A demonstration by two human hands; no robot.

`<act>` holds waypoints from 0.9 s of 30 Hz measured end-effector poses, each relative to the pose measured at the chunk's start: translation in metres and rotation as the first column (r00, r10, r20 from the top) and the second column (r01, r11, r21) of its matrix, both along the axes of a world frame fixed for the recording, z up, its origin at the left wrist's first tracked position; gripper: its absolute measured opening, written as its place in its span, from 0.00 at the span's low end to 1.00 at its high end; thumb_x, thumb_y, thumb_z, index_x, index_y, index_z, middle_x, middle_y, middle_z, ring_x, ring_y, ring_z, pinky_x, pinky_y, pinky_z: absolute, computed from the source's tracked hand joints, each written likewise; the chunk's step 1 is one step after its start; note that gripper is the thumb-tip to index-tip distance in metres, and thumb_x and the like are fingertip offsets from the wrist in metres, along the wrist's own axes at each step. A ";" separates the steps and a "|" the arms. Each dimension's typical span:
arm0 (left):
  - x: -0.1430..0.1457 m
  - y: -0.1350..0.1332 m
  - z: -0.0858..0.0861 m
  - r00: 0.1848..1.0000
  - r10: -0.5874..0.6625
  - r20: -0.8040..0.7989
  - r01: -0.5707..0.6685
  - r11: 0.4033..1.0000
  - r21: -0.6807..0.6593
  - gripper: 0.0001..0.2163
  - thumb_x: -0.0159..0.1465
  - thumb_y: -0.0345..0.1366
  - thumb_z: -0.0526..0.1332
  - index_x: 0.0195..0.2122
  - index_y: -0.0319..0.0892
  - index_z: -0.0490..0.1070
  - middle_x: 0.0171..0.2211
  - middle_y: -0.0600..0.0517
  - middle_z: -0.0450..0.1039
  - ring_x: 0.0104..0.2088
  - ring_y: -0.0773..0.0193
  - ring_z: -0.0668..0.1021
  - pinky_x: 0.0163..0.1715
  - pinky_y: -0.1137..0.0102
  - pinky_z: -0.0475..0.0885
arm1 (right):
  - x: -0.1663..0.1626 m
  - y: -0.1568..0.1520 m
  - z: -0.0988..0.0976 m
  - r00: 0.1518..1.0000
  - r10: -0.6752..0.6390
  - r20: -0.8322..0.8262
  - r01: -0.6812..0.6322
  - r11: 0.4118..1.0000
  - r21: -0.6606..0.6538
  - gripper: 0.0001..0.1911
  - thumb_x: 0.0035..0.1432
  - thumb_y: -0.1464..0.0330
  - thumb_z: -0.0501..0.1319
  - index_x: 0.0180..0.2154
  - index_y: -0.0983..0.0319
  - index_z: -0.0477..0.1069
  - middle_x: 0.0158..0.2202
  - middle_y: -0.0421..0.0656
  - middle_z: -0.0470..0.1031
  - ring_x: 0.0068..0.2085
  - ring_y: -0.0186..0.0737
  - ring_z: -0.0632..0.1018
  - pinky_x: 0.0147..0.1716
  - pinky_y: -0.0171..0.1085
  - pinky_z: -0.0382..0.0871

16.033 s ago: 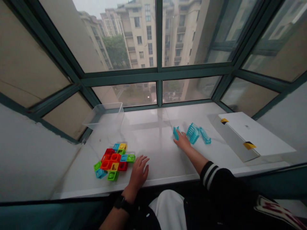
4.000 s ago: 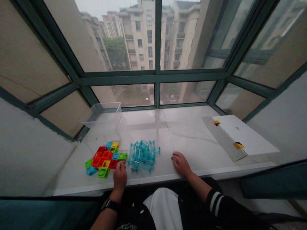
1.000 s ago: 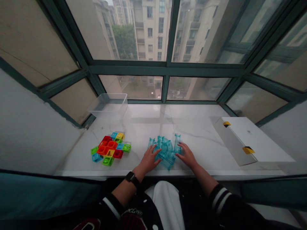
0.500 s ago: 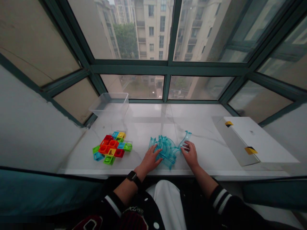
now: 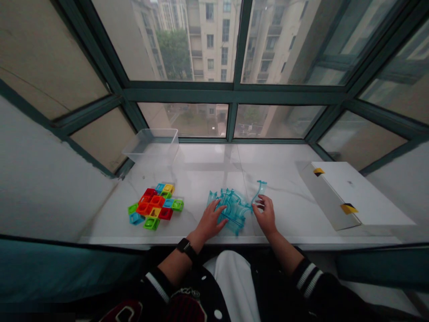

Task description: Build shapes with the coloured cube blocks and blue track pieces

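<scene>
A pile of clear blue curved track pieces (image 5: pixel 231 206) lies near the front edge of the white marble sill (image 5: pixel 214 174). My left hand (image 5: pixel 210 220) rests on the pile's left side, fingers spread and flat. My right hand (image 5: pixel 266 215) pinches one curved blue track piece (image 5: pixel 258 190) that sticks up and away from the pile's right side. A flat cluster of coloured square blocks (image 5: pixel 154 210), red, orange, green, yellow and blue, lies to the left of the pile.
A clear plastic tub (image 5: pixel 152 145) stands at the back left by the window. A white box with yellow tape (image 5: pixel 348 192) lies at the right. Window frames enclose the sill on three sides.
Over the last second my right hand has pulled one curved piece out to the right of the pile. Earlier, the blue pieces were moved from the right side to the middle.
</scene>
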State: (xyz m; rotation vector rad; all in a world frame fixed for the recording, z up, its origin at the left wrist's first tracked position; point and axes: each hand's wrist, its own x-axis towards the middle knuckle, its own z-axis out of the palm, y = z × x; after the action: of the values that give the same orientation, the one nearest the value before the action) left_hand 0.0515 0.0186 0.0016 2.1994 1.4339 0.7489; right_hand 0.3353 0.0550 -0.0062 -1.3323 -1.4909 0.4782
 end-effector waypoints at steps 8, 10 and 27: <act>0.055 0.033 0.024 0.975 -0.179 -0.132 0.193 0.976 0.104 0.26 0.69 0.38 0.62 0.68 0.49 0.65 0.71 0.47 0.63 0.73 0.44 0.60 0.72 0.42 0.56 | -0.010 -0.012 0.002 0.993 0.098 0.064 -0.100 0.995 0.030 0.21 0.68 0.62 0.60 0.60 0.58 0.68 0.57 0.52 0.69 0.49 0.47 0.78 0.45 0.48 0.82; 0.068 0.039 0.023 0.963 -0.211 -0.170 0.228 0.970 0.087 0.22 0.69 0.36 0.62 0.64 0.50 0.70 0.67 0.47 0.68 0.71 0.44 0.63 0.72 0.41 0.54 | -0.010 -0.014 0.004 0.992 0.110 0.070 -0.112 0.993 0.024 0.22 0.68 0.63 0.59 0.61 0.58 0.68 0.58 0.53 0.68 0.50 0.48 0.78 0.46 0.49 0.82; 0.026 0.024 0.050 0.874 0.024 0.485 0.033 0.994 -0.109 0.20 0.71 0.46 0.62 0.61 0.47 0.71 0.59 0.43 0.76 0.61 0.49 0.76 0.63 0.48 0.70 | -0.034 -0.025 0.041 0.974 0.220 0.051 -0.222 0.974 0.043 0.23 0.65 0.64 0.65 0.60 0.56 0.67 0.58 0.52 0.69 0.47 0.46 0.78 0.44 0.48 0.82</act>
State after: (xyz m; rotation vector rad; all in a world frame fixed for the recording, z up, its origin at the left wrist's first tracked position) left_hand 0.0773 0.0430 0.0516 1.7537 1.1770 1.0968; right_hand 0.3010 0.0304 0.0353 -1.1512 -1.6884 0.5526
